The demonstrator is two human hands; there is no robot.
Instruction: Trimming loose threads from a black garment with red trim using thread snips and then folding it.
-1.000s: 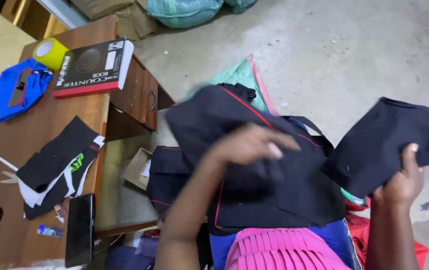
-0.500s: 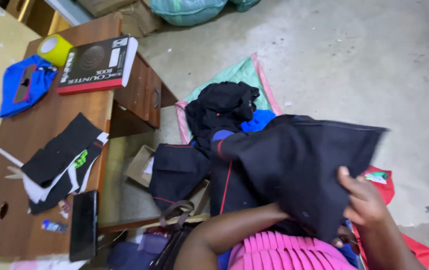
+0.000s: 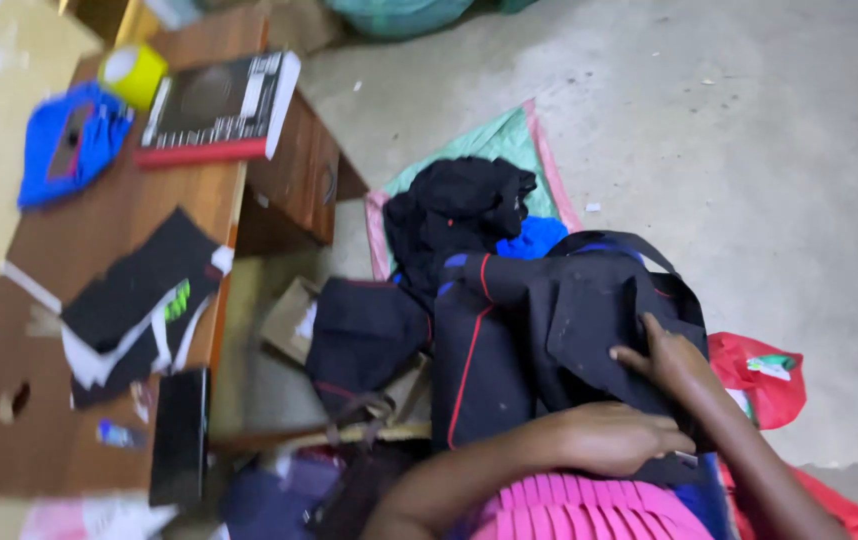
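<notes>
A dark navy garment with red piping (image 3: 549, 330) lies folded over my lap, above a pink pleated cloth (image 3: 589, 510). My left hand (image 3: 614, 437) rests flat on the garment's lower edge with its fingers together, pointing right. My right hand (image 3: 671, 362) presses on the garment's right side, fingers curled into a fold of the fabric. A second navy piece with red trim (image 3: 364, 335) hangs just left of it. Behind them a heap of black cloth (image 3: 454, 205) and a bright blue cloth (image 3: 534, 238) lie on a green and pink sheet (image 3: 494, 140).
A wooden table (image 3: 39, 400) stands at the left with a black book (image 3: 214, 105), a yellow tape roll (image 3: 134, 72), a blue cloth (image 3: 69, 145), black fabric cut-outs (image 3: 134, 295) and a dark phone (image 3: 179, 435). A red bag (image 3: 764, 375) lies on the concrete floor at the right.
The garment, held up and spread a second ago, has come down onto my lap and folded over. Both hands now lie on top of it. The view has tilted slightly.
</notes>
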